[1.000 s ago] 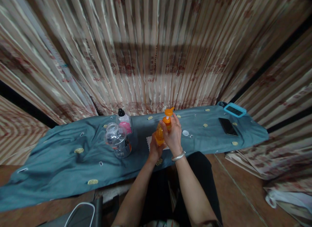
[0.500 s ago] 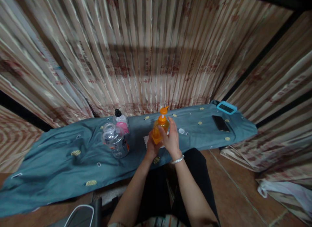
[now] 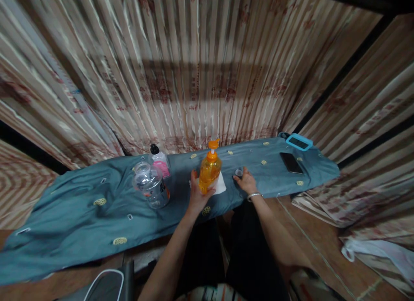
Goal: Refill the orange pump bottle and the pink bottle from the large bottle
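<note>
The left hand (image 3: 197, 195) is wrapped round the orange pump bottle (image 3: 209, 169), steadying it upright on the white tissue (image 3: 221, 185); right of that bottle, the right hand (image 3: 246, 182) lies spread on the blue cloth (image 3: 80, 214), fingertips at a small white cap (image 3: 238, 173), seemingly to take it.

Two bare forearms reach forward from bottom of frame. Left hand (image 3: 196, 193) raised, fingers and thumb curled in upright grip, palm facing right. Right hand (image 3: 246, 181) further right, well apart from left, lying palm down with fingers spread forward. Silver bangle circles right wrist. Right elbow bent outward.
</note>
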`<state>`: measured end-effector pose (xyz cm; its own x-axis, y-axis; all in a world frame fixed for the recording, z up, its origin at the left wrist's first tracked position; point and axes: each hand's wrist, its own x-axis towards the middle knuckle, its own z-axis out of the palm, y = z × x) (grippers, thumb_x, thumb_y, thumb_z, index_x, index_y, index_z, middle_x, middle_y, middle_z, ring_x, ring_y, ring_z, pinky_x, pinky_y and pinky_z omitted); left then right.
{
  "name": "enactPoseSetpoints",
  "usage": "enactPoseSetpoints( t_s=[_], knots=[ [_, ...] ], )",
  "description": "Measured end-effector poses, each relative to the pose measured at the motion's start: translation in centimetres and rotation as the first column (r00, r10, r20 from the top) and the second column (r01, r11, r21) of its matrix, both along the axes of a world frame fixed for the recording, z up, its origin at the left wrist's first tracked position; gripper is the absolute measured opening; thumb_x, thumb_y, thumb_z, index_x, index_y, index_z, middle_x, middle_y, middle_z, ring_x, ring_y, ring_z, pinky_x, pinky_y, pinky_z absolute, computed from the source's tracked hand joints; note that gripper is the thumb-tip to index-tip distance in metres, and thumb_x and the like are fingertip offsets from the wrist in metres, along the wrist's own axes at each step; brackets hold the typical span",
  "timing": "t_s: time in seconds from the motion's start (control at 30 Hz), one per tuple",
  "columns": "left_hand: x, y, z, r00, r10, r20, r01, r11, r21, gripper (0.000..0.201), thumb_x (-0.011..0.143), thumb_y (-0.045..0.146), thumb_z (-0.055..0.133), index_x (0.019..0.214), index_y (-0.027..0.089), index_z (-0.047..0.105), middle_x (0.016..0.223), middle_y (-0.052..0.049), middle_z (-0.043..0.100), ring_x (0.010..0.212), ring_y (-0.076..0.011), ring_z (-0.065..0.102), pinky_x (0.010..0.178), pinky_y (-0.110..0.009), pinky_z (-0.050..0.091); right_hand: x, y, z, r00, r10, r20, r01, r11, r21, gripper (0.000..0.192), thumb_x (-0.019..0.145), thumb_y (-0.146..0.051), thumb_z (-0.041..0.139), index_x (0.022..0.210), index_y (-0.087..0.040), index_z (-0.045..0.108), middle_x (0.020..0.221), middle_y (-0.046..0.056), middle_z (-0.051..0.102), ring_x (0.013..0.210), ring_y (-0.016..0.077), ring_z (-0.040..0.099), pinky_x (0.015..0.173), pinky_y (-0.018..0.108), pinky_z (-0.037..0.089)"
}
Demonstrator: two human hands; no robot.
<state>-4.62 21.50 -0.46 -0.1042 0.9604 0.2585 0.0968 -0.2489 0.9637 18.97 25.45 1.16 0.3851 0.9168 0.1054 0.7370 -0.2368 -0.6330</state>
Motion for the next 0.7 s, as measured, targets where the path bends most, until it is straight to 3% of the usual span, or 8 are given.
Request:
enactPoseSetpoints(
  t_s=[0.1,0.17,0.27,0.37,0.43,0.53,0.6,0.7],
  knots=[
    [-1.8,-3.6,-0.4,0.998,0.036,-0.048,-0.037,0.999,-0.029,0.104,0.064,0.037,0.087,0.150,0.022,0.030,0.159,-0.020,0.035,0.148,-0.0378,0.035,0.123,-0.058,0.027,-0.4,0.8,-0.3,1.000,0.004,-0.015,-0.005,0.997,-0.072,0.041,0.093,-0.039,0.065,0.129,-0.019,0.059,0.132,0.010,0.061,0.112,0.0245,0.064,0.093,0.047,0.055],
    [-3.6,-6.7,-1.0,0.996,0.068,-0.063,-0.072,0.995,-0.072,0.095,0.068,0.039,0.084,0.148,0.024,0.035,0.154,-0.017,0.044,0.144,-0.0351,0.043,0.121,-0.057,0.032,-0.2,1.0,-0.4,0.999,0.017,-0.044,-0.021,0.994,-0.103,0.040,0.094,-0.039,0.065,0.128,-0.020,0.060,0.132,0.010,0.061,0.112,0.0242,0.064,0.093,0.047,0.054],
    [-7.0,-11.0,-1.6,0.996,0.094,-0.005,-0.094,0.976,-0.195,0.067,0.077,0.044,0.076,0.135,0.025,0.049,0.128,-0.012,0.064,0.111,-0.0265,0.068,0.103,-0.049,0.053,0.7,0.2,-0.1,0.992,0.050,-0.118,-0.066,0.989,-0.131,0.037,0.094,-0.039,0.064,0.127,-0.021,0.060,0.131,0.009,0.061,0.111,0.0234,0.064,0.092,0.046,0.055],
    [-10.9,-13.3,-1.5,0.975,0.221,-0.007,-0.216,0.942,-0.258,0.051,0.080,0.050,0.071,0.121,0.022,0.058,0.112,-0.009,0.068,0.097,-0.0230,0.070,0.093,-0.044,0.058,1.5,-2.5,0.1,0.966,0.110,-0.234,-0.142,0.982,-0.124,0.035,0.094,-0.038,0.065,0.124,-0.021,0.062,0.127,0.008,0.063,0.108,0.0226,0.065,0.090,0.045,0.055],
    [-13.1,-13.1,-0.9,0.923,0.381,-0.045,-0.382,0.901,-0.205,0.059,0.077,0.051,0.074,0.126,0.023,0.055,0.118,-0.010,0.066,0.107,-0.0254,0.068,0.098,-0.045,0.056,1.0,-5.6,0.0,0.929,0.164,-0.332,-0.201,0.976,-0.080,0.034,0.094,-0.039,0.065,0.123,-0.020,0.062,0.125,0.008,0.064,0.106,0.0219,0.065,0.090,0.045,0.056],
    [-15.0,-10.5,-0.2,0.823,0.561,-0.082,-0.566,0.823,-0.052,0.096,0.064,0.045,0.085,0.144,0.024,0.036,0.148,-0.016,0.048,0.141,-0.0318,0.046,0.118,-0.050,0.039,-2.0,-10.6,-0.6,0.813,0.303,-0.497,-0.346,0.938,0.006,0.034,0.094,-0.039,0.065,0.121,-0.019,0.062,0.120,0.007,0.066,0.102,0.0211,0.067,0.088,0.044,0.057],
    [-15.3,-8.0,-0.2,0.832,0.549,-0.085,-0.553,0.833,-0.029,0.111,0.057,0.039,0.090,0.148,0.023,0.028,0.156,-0.018,0.038,0.149,-0.0327,0.035,0.122,-0.049,0.033,-5.3,-13.1,-0.8,0.717,0.411,-0.563,-0.467,0.883,0.049,0.034,0.093,-0.039,0.066,0.120,-0.018,0.062,0.116,0.006,0.068,0.099,0.0203,0.068,0.086,0.043,0.058],
    [-15.0,-4.5,-0.9,0.868,0.491,-0.073,-0.495,0.868,-0.048,0.104,0.056,0.032,0.089,0.143,0.022,0.034,0.143,-0.015,0.053,0.134,-0.0294,0.054,0.113,-0.045,0.044,-10.4,-14.4,0.1,0.589,0.557,-0.586,-0.617,0.778,0.119,0.034,0.093,-0.039,0.066,0.119,-0.018,0.063,0.110,0.005,0.069,0.092,0.0184,0.069,0.082,0.040,0.059]
  ],
)
